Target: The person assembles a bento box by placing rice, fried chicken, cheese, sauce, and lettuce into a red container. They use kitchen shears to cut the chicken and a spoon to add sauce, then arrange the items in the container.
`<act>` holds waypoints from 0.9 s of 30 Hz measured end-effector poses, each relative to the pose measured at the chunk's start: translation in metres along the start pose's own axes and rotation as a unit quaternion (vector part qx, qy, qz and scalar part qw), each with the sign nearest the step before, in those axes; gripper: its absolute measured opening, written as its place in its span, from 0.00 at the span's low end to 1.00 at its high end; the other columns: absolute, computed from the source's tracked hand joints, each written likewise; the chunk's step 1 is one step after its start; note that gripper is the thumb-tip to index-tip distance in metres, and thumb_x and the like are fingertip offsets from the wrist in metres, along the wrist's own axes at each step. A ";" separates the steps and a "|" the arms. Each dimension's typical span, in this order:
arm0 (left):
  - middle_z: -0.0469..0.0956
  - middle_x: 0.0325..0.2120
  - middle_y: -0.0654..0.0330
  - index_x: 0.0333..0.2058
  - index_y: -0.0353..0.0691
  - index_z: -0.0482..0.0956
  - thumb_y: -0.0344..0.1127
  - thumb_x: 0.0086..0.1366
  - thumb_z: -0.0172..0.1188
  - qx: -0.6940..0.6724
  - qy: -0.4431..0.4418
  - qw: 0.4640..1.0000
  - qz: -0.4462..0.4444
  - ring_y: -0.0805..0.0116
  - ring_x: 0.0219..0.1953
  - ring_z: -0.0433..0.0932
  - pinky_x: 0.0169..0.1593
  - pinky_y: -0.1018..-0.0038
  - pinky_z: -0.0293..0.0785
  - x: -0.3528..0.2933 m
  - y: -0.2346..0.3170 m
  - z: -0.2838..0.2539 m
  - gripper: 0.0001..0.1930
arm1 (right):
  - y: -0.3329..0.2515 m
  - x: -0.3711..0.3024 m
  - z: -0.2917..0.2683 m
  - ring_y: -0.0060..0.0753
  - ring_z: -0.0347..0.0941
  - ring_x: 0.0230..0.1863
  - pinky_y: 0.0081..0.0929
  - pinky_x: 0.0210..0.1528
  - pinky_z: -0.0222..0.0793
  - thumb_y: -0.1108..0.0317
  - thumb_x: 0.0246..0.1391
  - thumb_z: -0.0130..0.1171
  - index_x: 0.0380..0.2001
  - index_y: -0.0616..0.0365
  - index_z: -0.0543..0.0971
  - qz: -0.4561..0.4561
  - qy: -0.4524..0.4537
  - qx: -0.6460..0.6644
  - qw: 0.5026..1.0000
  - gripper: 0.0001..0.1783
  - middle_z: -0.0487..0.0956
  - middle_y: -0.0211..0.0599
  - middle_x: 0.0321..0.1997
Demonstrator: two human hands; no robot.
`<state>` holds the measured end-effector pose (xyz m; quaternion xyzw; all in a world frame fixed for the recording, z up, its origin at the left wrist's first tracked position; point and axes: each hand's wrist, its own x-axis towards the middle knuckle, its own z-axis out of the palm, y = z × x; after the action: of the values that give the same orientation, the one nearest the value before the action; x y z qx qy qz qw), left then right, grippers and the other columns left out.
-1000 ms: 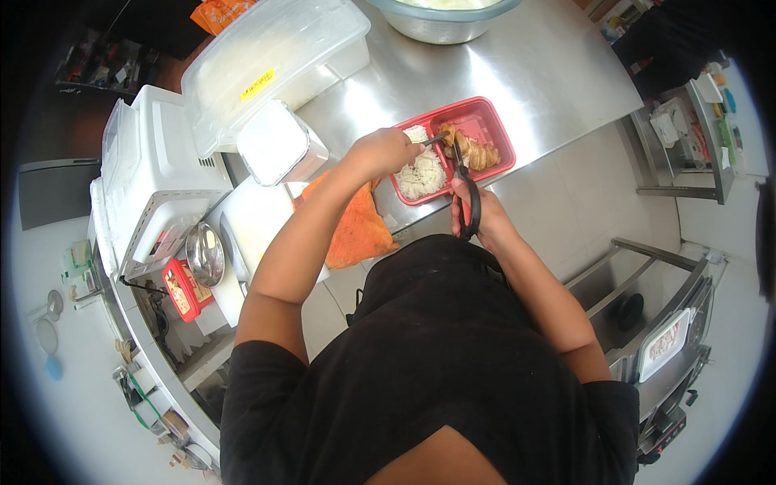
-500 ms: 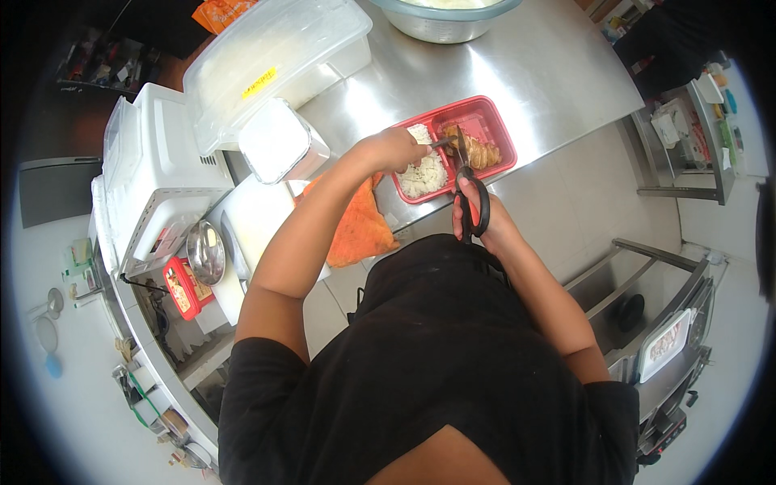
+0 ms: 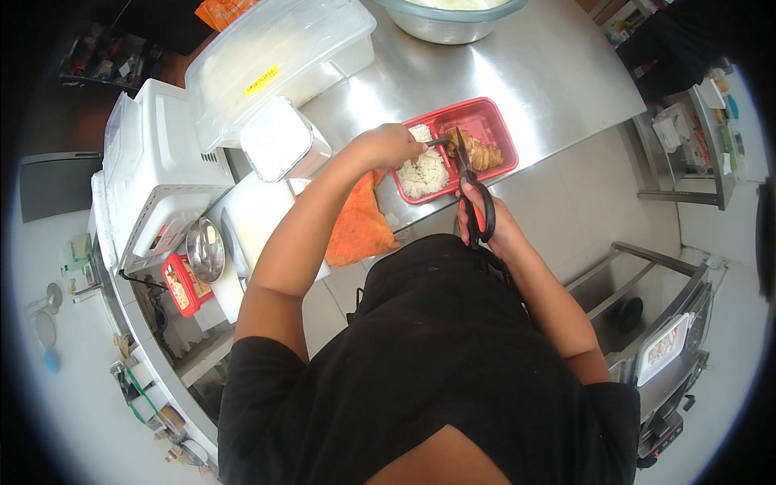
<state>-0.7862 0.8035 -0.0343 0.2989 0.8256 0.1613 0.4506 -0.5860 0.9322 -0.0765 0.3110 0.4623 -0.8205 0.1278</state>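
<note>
A red divided food tray (image 3: 508, 129) lies on the steel table. White rice (image 3: 423, 178) with dark specks fills its left compartment, and browned, sliced-looking meat (image 3: 487, 156) lies in the right one. Over the rice side, my left hand (image 3: 388, 149) is closed round a thin dark utensil (image 3: 438, 143) whose tip reaches the meat; its exact kind is too small to tell. My right hand (image 3: 499, 229), below the tray's near edge, grips black-handled scissors (image 3: 475, 212) with orange-red inside the loops. Their blades point away from me, at the left end of the meat.
An orange cloth (image 3: 360, 230) lies left of the tray, by a white lidded tub (image 3: 276, 141). Behind stands a large clear bin (image 3: 323, 61); a metal bowl (image 3: 453, 31) is at the far edge. A steel bowl (image 3: 205, 250) and red tub (image 3: 185, 284) sit at left.
My right hand and the scissors have shifted slightly right and toward me, with the handles turned a little. My left hand stays nearly in place, still holding the utensil at the meat.
</note>
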 end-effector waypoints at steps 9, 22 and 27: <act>0.72 0.14 0.57 0.32 0.36 0.80 0.49 0.61 0.51 0.040 0.033 0.999 0.003 0.69 0.14 0.69 0.21 0.71 0.66 0.000 0.003 0.003 0.20 | -0.003 0.005 0.000 0.27 0.66 0.11 0.23 0.14 0.63 0.46 0.51 0.57 0.28 0.58 0.69 0.018 0.026 -0.017 0.999 0.23 0.69 0.30 0.16; 0.74 0.16 0.59 0.32 0.40 0.80 0.50 0.60 0.51 0.158 0.038 0.987 -0.008 0.68 0.18 0.72 0.26 0.70 0.68 -0.002 0.012 -0.011 0.19 | -0.009 0.001 -0.008 0.24 0.62 0.10 0.21 0.12 0.58 0.49 0.53 0.56 0.30 0.60 0.70 0.029 0.011 -0.056 0.998 0.22 0.68 0.29 0.15; 0.79 0.31 0.56 0.33 0.39 0.80 0.53 0.60 0.51 0.234 0.033 0.971 -0.042 0.59 0.36 0.78 0.39 0.65 0.73 -0.011 0.026 -0.019 0.22 | -0.019 -0.015 -0.009 0.27 0.65 0.10 0.24 0.13 0.62 0.46 0.49 0.58 0.26 0.58 0.68 0.043 -0.008 -0.041 0.998 0.24 0.69 0.30 0.16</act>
<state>-0.7888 0.8166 -0.0031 0.3553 0.8667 -0.0455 0.3471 -0.5805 0.9485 -0.0571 0.3186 0.4809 -0.7970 0.1791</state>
